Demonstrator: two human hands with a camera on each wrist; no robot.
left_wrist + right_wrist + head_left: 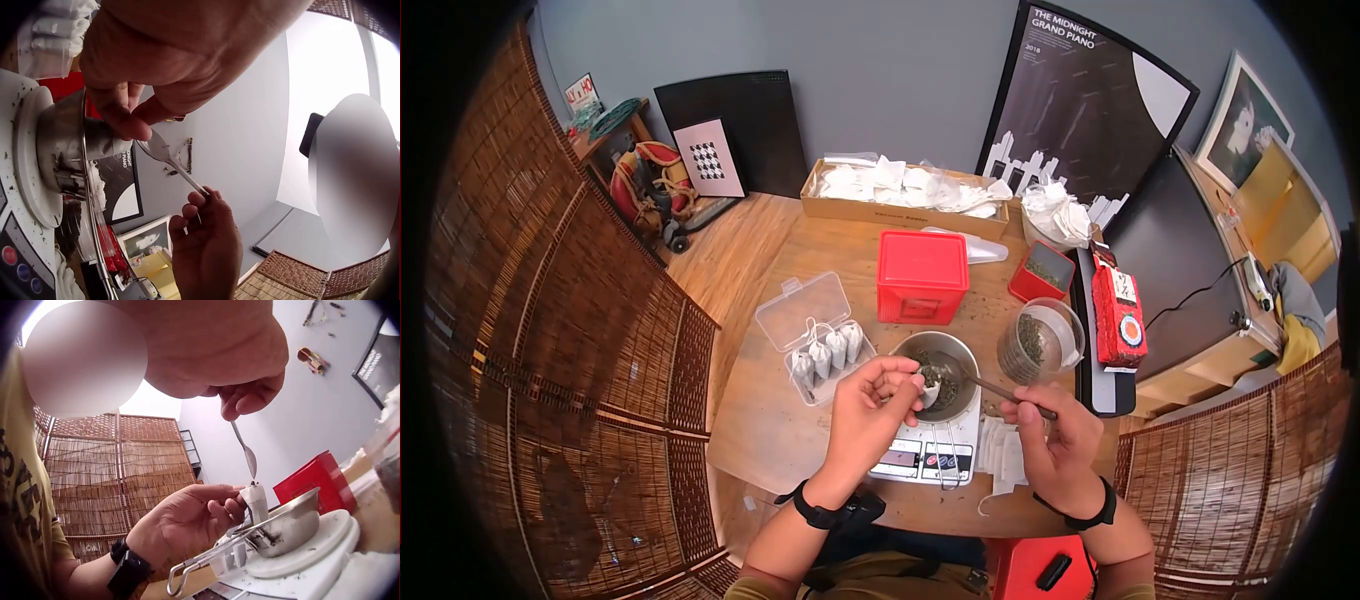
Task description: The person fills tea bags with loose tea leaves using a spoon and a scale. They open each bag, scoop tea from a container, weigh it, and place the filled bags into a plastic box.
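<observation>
My left hand (pixel 870 420) pinches a small white tea bag (pixel 254 501) upright by its top edge, over the metal pan (pixel 290 528). My right hand (pixel 1060 440) grips the handle of a metal spoon (pixel 245 450), whose bowl tip is at the mouth of the bag. Dark leaf bits show at that mouth in the right wrist view. Dried leaves (pixel 948 392) lie in the pan, which stands on a white scale (pixel 962 436). In the left wrist view the spoon bowl (pixel 156 147) is beside the left fingertips.
A clear box (pixel 808 312) with several filled bags stands left. Behind the pan is a red tin (pixel 922 262); to its right, a clear tub (pixel 1068 330) and an open red tin (pixel 1025 284). Flat bags (pixel 1003 452) lie by the scale. A cardboard tray (pixel 850 209) stands at the back.
</observation>
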